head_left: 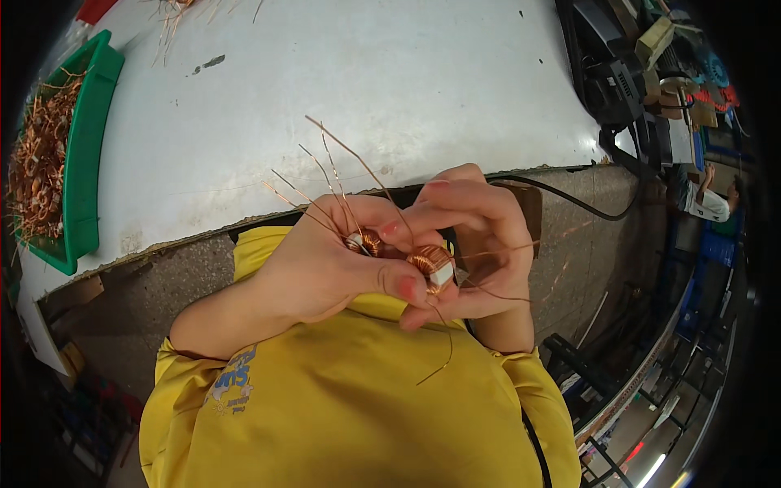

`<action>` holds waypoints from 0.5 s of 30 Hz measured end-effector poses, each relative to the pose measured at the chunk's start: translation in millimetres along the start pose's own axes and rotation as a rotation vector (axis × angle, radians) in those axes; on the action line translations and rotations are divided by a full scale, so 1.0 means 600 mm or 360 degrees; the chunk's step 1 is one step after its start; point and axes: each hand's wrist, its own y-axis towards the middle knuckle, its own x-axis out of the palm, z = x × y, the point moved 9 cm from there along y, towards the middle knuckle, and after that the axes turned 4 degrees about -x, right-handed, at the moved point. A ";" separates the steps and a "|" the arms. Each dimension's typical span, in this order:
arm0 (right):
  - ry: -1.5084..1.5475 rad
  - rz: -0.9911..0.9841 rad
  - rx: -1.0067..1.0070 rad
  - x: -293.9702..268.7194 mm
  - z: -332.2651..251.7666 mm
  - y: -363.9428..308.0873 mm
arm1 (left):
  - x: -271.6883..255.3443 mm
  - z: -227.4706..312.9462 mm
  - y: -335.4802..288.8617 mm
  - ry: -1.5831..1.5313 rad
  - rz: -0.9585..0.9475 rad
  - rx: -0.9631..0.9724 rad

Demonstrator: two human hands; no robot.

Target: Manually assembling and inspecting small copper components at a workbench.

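Note:
Two small copper-wound toroid coils are between my hands, just off the table's near edge. My left hand (pixel 325 264) is closed, with one toroid coil (pixel 366 242) tucked in behind its thumb. Its thumb and fingertips also reach a second toroid coil (pixel 434 267), which shows a white patch on its side. Curled around this second coil is my right hand (pixel 488 236), its fingers against the coil and its wires. Long bare copper leads stick out up and left, to the right, and one hangs down in front of my yellow top.
A green bin (pixel 81 163) heaped with copper-wire coils stands at the left of the white table (pixel 350 89). More copper wires lie at the table's far left. Black equipment (pixel 610 89) with a cable is on the right. Beyond it, another person (pixel 708 199) is in the background.

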 end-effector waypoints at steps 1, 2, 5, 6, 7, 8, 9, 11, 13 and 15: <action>0.0042 -0.0035 -0.0041 0.002 -0.002 0.001 | -0.001 0.002 -0.001 0.0030 -0.0023 0.0028; 0.0084 -0.0070 -0.0082 0.006 -0.004 0.001 | -0.001 0.004 -0.001 0.0060 -0.0045 0.0056; 0.0322 0.0121 -0.0068 0.005 0.002 -0.004 | -0.003 0.001 -0.001 0.0032 0.0008 0.0043; 0.0441 0.0214 -0.0062 0.002 0.005 -0.007 | -0.005 0.000 -0.001 0.0019 0.0034 0.0040; 0.0559 0.0308 -0.0057 -0.003 0.008 -0.010 | -0.007 -0.001 0.000 0.0005 0.0061 0.0037; 0.0561 0.0312 -0.0054 -0.003 0.007 -0.011 | -0.008 -0.002 0.000 0.0004 0.0063 0.0032; 0.0568 0.0360 -0.0047 -0.007 0.007 -0.012 | -0.009 -0.003 0.001 0.0000 0.0053 0.0046; 0.0579 0.0457 -0.0034 -0.017 0.007 -0.015 | -0.010 -0.005 0.002 -0.0007 0.0033 0.0073; 0.0580 0.0508 -0.0028 -0.023 0.011 -0.018 | -0.007 -0.006 0.005 -0.0011 0.0019 0.0084; 0.0632 0.0488 -0.0282 -0.031 0.008 -0.019 | -0.007 -0.007 0.007 -0.0055 0.0050 0.0108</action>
